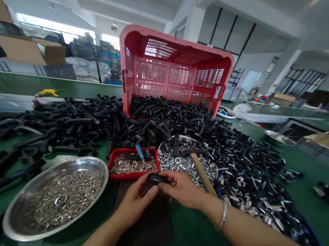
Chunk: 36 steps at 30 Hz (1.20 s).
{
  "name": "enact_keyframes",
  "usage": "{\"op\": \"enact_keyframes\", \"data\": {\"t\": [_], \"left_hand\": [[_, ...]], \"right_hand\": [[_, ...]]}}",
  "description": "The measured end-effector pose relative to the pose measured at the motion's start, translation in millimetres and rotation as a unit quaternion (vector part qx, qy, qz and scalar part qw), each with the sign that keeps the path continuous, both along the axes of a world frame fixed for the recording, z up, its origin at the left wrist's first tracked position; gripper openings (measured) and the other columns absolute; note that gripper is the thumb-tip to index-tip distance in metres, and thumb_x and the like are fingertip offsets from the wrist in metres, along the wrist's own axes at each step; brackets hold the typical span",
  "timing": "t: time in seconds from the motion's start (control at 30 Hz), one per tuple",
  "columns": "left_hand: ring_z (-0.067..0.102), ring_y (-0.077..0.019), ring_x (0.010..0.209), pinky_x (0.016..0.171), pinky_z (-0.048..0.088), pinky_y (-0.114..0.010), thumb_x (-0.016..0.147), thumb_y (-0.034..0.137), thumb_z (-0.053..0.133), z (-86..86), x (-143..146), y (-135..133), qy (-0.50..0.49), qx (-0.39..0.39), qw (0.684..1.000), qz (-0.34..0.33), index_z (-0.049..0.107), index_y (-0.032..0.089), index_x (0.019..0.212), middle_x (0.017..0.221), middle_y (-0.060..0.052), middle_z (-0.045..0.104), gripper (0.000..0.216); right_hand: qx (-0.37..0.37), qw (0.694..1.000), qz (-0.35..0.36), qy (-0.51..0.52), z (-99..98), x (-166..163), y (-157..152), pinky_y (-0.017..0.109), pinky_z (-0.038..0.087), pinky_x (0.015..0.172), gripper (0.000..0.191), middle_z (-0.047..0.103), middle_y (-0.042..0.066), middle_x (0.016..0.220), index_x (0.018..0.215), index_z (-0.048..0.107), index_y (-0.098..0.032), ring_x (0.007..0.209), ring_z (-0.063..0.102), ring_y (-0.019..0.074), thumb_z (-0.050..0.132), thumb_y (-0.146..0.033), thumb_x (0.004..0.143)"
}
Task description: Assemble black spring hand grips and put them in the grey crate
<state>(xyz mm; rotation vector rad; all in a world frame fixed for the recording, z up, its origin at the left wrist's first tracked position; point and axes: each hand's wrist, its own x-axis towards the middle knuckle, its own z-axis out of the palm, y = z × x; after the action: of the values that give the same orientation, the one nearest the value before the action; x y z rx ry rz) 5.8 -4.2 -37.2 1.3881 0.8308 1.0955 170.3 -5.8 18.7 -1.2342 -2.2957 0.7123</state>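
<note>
"Black plastic piece (155, 178): where's it sitting?"

"Near the dark mat's (150, 231) far edge; left hand (136, 199) is gripping it, right hand (184, 188) is pinching its end."

"Tip?"

"Be keeping the left steady."

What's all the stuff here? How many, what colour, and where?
Table: one, green, underneath
Red crate: one, red, on its side, back centre
Black pieces: too many to count, black, heaped in and around the crate
Red tray: one, red, centre
Steel bowl: one, silver, front left
White-rimmed bowl: one, white rim, right of the tray
Hammer: one, brown handle, across that bowl
Mat: one, dark, front centre
Cardboard boxes: at least three, brown, background
Black part: one, black, above the mat
Bracelet: one, silver, right wrist
Left hand: one, bare, holding the black part
Right hand: one, bare, same part
</note>
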Motion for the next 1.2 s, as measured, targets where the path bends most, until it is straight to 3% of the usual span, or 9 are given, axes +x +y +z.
{"op": "enact_keyframes", "data": {"t": [0.07, 0.13, 0.2, 0.27, 0.37, 0.6, 0.73, 1.07, 1.2], "left_hand": [[0.058, -0.0159, 0.073, 0.063, 0.047, -0.027, 0.076, 0.045, 0.053, 2.8, 1.8, -3.6, 0.018, -0.059, 0.993, -0.104, 0.049, 0.017, 0.114, 0.093, -0.007, 0.061, 0.048], [0.051, -0.0102, 0.054, 0.049, 0.041, -0.022, 0.075, 0.047, 0.054, 4.3, 4.2, -5.2, 0.041, -0.098, 0.984, -0.144, 0.051, 0.015, 0.11, 0.078, -0.003, 0.059, 0.048], [0.045, -0.0077, 0.05, 0.048, 0.037, -0.02, 0.073, 0.047, 0.056, 5.2, 5.5, -4.9, 0.05, -0.114, 0.984, -0.127, 0.055, 0.013, 0.098, 0.067, 0.001, 0.054, 0.042], [0.042, -0.0073, 0.05, 0.05, 0.035, -0.019, 0.073, 0.047, 0.056, 5.5, 5.3, -3.4, 0.046, -0.127, 0.986, -0.092, 0.057, 0.013, 0.081, 0.059, 0.003, 0.049, 0.036], [0.042, -0.0083, 0.053, 0.053, 0.035, -0.02, 0.073, 0.049, 0.055, 4.5, 3.6, -1.5, 0.039, -0.152, 0.986, -0.057, 0.051, 0.014, 0.065, 0.054, 0.003, 0.046, 0.036], [0.041, -0.0096, 0.048, 0.051, 0.034, -0.022, 0.074, 0.052, 0.05, 10.4, 4.0, -5.9, 0.065, -0.125, 0.989, -0.051, 0.046, 0.016, 0.056, 0.048, 0.003, 0.045, 0.04], [0.043, -0.0101, 0.049, 0.053, 0.036, -0.021, 0.075, 0.051, 0.05, 14.0, 4.4, -7.4, 0.092, -0.101, 0.989, -0.058, 0.046, 0.016, 0.053, 0.048, 0.003, 0.045, 0.042], [0.044, -0.01, 0.048, 0.052, 0.037, -0.022, 0.075, 0.05, 0.049, 12.3, 5.8, -10.0, 0.114, -0.085, 0.989, -0.046, 0.047, 0.016, 0.055, 0.049, 0.002, 0.047, 0.039], [0.047, -0.0109, 0.047, 0.046, 0.036, -0.022, 0.07, 0.048, 0.056, 13.6, 17.1, -0.2, 0.166, -0.059, 0.981, -0.085, 0.053, 0.016, 0.064, 0.055, 0.001, 0.054, 0.032]], "right_hand": [[-0.006, 0.999, 0.031, -0.022, -7.9, 6.9, -21.6, 0.023, 0.046, 0.061, 0.034, 0.065, 0.002, 0.086, 0.119, 0.047, -0.02, 0.07, 0.059, 0.0115, 0.033, -0.032, 0.09], [0.067, 0.988, -0.012, -0.137, -6.5, 26.2, -28.4, 0.03, 0.045, 0.07, 0.033, 0.065, 0.006, 0.09, 0.115, 0.053, -0.021, 0.081, 0.059, 0.0168, 0.037, -0.029, 0.088], [0.135, 0.948, -0.121, -0.262, 0.8, 57.2, -23.5, 0.034, 0.044, 0.074, 0.032, 0.064, 0.009, 0.093, 0.109, 0.058, -0.02, 0.087, 0.058, 0.0215, 0.039, -0.029, 0.085], [0.126, 0.91, -0.213, -0.333, 9.1, 93.5, -13.7, 0.032, 0.043, 0.075, 0.032, 0.064, 0.008, 0.097, 0.102, 0.062, -0.022, 0.09, 0.057, 0.0208, 0.036, -0.029, 0.085], [0.069, 0.892, -0.231, -0.382, 16.0, 140.6, -4.8, 0.032, 0.044, 0.075, 0.029, 0.065, 0.007, 0.097, 0.095, 0.065, -0.023, 0.088, 0.059, 0.0201, 0.039, -0.025, 0.081], [0.003, 0.9, -0.175, -0.398, 14.0, 181.6, -29.6, 0.032, 0.043, 0.083, 0.035, 0.064, 0.008, 0.1, 0.101, 0.064, -0.02, 0.093, 0.058, 0.0219, 0.054, -0.024, 0.069], [0.055, 0.919, -0.115, -0.372, 12.1, 176.0, -51.1, 0.035, 0.039, 0.089, 0.038, 0.056, 0.009, 0.113, 0.105, 0.062, -0.02, 0.104, 0.051, 0.0223, 0.051, -0.015, 0.069], [0.076, 0.911, 0.024, -0.405, 17.7, 158.0, -55.4, 0.029, 0.044, 0.066, 0.031, 0.061, 0.004, 0.102, 0.095, 0.064, -0.027, 0.086, 0.057, 0.0186, 0.047, -0.011, 0.074], [0.073, 0.946, -0.044, -0.312, 13.3, 178.5, -54.0, 0.035, 0.044, 0.077, 0.024, 0.062, 0.008, 0.102, 0.098, 0.061, -0.022, 0.093, 0.056, 0.0212, 0.044, -0.021, 0.081]]}}
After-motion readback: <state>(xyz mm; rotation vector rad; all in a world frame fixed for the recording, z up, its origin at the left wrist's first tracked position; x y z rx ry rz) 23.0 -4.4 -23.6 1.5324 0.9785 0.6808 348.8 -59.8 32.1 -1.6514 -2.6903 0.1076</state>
